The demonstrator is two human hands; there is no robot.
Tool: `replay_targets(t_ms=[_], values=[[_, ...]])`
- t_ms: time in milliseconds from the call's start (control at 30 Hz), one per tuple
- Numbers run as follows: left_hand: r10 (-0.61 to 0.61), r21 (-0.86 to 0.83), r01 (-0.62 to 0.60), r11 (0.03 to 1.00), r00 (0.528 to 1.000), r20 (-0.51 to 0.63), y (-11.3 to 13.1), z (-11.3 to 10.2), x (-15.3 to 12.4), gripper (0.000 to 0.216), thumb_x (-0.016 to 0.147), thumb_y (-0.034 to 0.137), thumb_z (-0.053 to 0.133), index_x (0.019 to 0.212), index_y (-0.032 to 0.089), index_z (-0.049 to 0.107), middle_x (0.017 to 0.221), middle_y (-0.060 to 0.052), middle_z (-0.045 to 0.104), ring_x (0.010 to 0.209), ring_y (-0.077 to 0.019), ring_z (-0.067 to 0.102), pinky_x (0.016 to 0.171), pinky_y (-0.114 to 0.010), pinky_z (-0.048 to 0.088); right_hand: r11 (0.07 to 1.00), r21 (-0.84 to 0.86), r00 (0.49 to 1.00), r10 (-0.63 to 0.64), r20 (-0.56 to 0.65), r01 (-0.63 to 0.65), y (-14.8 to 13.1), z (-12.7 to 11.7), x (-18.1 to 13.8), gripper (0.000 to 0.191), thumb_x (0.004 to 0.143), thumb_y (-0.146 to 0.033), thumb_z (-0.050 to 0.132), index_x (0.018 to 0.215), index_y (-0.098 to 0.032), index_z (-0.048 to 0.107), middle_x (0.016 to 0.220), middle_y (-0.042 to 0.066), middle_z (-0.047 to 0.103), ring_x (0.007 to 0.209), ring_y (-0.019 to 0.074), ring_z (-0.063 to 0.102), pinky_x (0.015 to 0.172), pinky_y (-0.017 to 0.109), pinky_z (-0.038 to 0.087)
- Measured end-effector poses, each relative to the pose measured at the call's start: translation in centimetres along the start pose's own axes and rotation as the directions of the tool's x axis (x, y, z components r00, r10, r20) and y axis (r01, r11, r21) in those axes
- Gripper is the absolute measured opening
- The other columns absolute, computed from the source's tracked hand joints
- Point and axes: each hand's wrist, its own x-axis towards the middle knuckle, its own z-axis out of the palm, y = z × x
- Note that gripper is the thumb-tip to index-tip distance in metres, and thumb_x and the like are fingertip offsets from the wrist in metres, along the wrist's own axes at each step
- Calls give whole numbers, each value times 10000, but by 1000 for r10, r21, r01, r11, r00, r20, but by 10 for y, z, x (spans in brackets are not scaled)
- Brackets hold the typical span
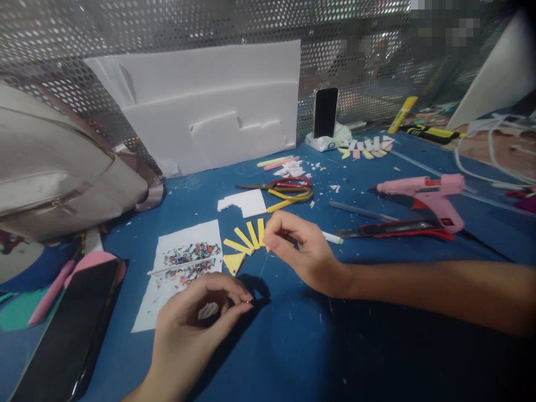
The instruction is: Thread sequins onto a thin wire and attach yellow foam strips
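Observation:
My left hand [201, 324] is low in the middle, thumb and forefinger pinched together. A tiny shiny speck shows at the fingertips, too small to name. My right hand [301, 251] is above and to the right, its fingers also pinched. A faint thin strand [263, 268] hangs from its fingertips toward the left hand; whether it reaches that hand I cannot tell. Beside the right fingertips, yellow strips [243, 238] lie fanned out with a yellow triangular piece [233, 262]. Behind my left hand is white paper [146, 307] with colourful glitter bits [192, 254] on it.
Scissors [288, 187] and a white cutout [253, 203] lie beyond the strips. On the right are a pink glue gun [439, 192] and a red-black cutter [397, 228]. A phone [325, 111] stands at the back; another dark phone [71, 335] lies left, near a bag [62, 151].

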Motion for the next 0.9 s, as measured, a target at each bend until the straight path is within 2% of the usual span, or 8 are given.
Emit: replay_targets(t_ms=[267,467,600,733,800,833,900], values=[[-55,-4,55,998,998,29,-2,0,2,148,784,125,723,823,259,672,768,52,716,691,-103,674,599,-157,534,1000,19,1000,-1,0,1,-5,3,-1,203,938,-249,540,753,-167,517,701,-27,470,619,85,410,561,214,357],[-47,-53,56,997,985,168,-2,2,6,215,817,126,685,934,302,723,811,31,721,702,-114,682,616,-186,546,1000,11,999,18,36,-18,-6,4,-5,188,928,-254,552,763,-170,524,704,-26,470,643,93,425,581,217,363],[-1,-5,2,1000,980,198,0,1,8,165,819,114,669,798,260,742,794,5,716,695,-122,673,574,-190,519,999,5,997,51,63,-51,-5,2,-6,189,928,-263,545,764,-169,529,705,-24,471,640,95,425,578,222,358],[10,0,-10,1000,984,178,2,0,8,164,820,104,658,773,244,729,760,12,703,664,-110,653,572,-191,501,996,-73,988,69,136,-59,-3,-5,-6,205,939,-258,516,756,-167,529,691,-28,474,612,93,413,557,225,338],[-2,0,2,1000,985,175,2,-1,8,163,820,102,654,777,243,724,767,13,703,665,-109,648,573,-193,494,983,-181,985,-1,171,32,-3,-9,-5,217,947,-248,501,751,-162,536,687,-25,492,626,98,413,599,241,342],[-12,1,12,1000,984,177,1,0,8,161,822,105,652,778,242,723,772,13,704,669,-109,646,575,-194,491,962,-245,978,-71,198,120,-3,-10,-5,226,957,-242,480,757,-159,547,703,-15,518,667,108,433,651,258,351],[-39,7,38,999,982,184,-1,0,7,149,828,118,651,781,240,722,777,9,706,679,-115,646,581,-201,488,887,-342,931,-211,297,310,-3,-10,-6,238,972,-277,462,800,-157,576,801,15,588,774,135,479,754,302,351]])
